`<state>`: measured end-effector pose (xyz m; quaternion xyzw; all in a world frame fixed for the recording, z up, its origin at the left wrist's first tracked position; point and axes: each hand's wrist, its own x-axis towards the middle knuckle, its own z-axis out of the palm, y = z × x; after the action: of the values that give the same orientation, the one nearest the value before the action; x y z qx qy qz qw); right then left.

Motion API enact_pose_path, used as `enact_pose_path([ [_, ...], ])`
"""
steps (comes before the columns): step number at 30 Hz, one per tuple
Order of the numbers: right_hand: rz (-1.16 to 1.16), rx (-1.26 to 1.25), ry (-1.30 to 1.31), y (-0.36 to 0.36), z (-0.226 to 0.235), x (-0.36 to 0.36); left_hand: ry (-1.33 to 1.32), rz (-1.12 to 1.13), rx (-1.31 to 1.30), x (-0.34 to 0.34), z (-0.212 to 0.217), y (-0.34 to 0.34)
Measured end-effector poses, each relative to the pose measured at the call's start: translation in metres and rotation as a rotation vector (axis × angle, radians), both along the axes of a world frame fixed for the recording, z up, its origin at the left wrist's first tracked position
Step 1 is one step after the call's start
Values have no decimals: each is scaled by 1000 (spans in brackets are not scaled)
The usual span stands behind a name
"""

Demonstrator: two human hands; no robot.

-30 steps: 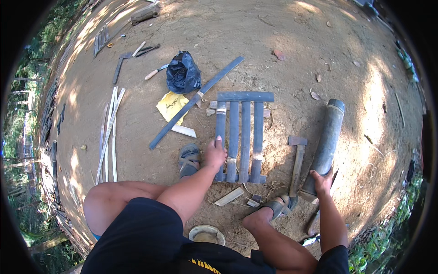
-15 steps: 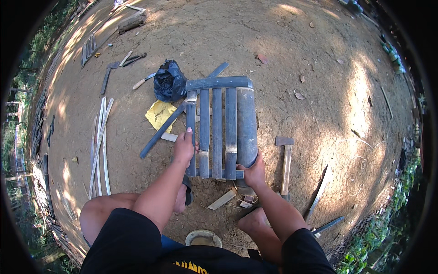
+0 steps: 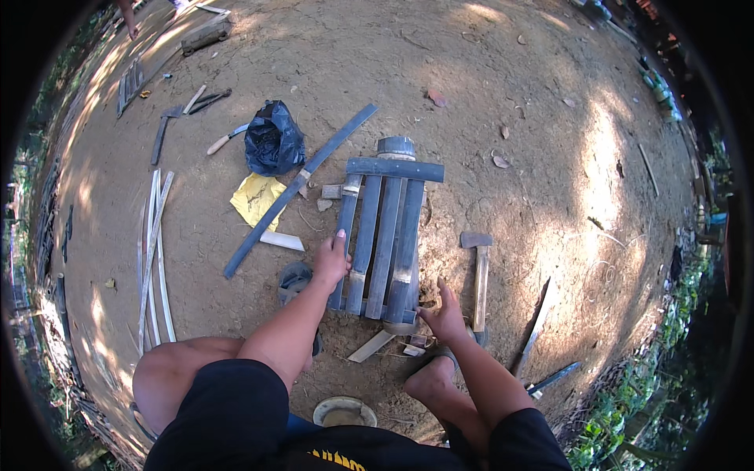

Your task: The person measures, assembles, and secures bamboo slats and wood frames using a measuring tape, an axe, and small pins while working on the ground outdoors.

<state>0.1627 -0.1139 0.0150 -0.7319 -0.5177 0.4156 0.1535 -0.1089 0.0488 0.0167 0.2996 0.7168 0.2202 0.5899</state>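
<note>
Crouching on bare earth, the person steadies a slatted bamboo panel (image 3: pixel 382 235) that lies flat on the ground just in front of the knees. The left hand (image 3: pixel 331 261) rests on the panel's left edge, its grip loose, fingers laid over the outermost slat rather than closed round it. The right hand (image 3: pixel 444 315) presses at the panel's near right corner with fingers spread, holding nothing. The panel looks partly made, I judge: four long slats lie side by side with one crosspiece (image 3: pixel 395 169) across the far end, and the near end shows no matching crosspiece. A round bamboo section (image 3: pixel 396 146) sits under the far end. One hammer (image 3: pixel 478 271) lies just right of the panel, untouched, and two blades (image 3: pixel 536 326) lie further right. One long loose slat (image 3: pixel 300 188) runs diagonally on the left, crossing one yellow sheet (image 3: pixel 257 199), with one dark plastic bag (image 3: pixel 272 145) beyond it. Several thin pale strips (image 3: pixel 154 247) lie well apart at the left.
</note>
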Motion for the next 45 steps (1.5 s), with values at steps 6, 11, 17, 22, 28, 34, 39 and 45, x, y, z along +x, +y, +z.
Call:
enact_pose_path([
  [6, -321, 85, 141, 21, 4, -22, 203, -319, 100, -32, -14, 50],
  [11, -525, 15, 316, 52, 6, -44, 261, -401, 157, -37, -18, 71],
  [17, -491, -12, 336, 59, 4, -53, 337, -362, 262, -41, -51, 65],
  [22, -404, -19, 244, 53, -9, -44, 307, -303, 176, -33, -53, 64],
  [28, -466, -29, 292, 56, -7, -43, 339, -267, 179, -23, -59, 45],
  [34, -514, -9, 397, 54, 0, -35, 238, -238, 116, 8, -51, 28],
  [39, -313, -64, 223, 56, 22, -41, 71, -64, 13, 35, -55, -9],
  [45, -123, 90, -119, 60, 37, -65, 280, -162, 58, 39, -65, -39],
])
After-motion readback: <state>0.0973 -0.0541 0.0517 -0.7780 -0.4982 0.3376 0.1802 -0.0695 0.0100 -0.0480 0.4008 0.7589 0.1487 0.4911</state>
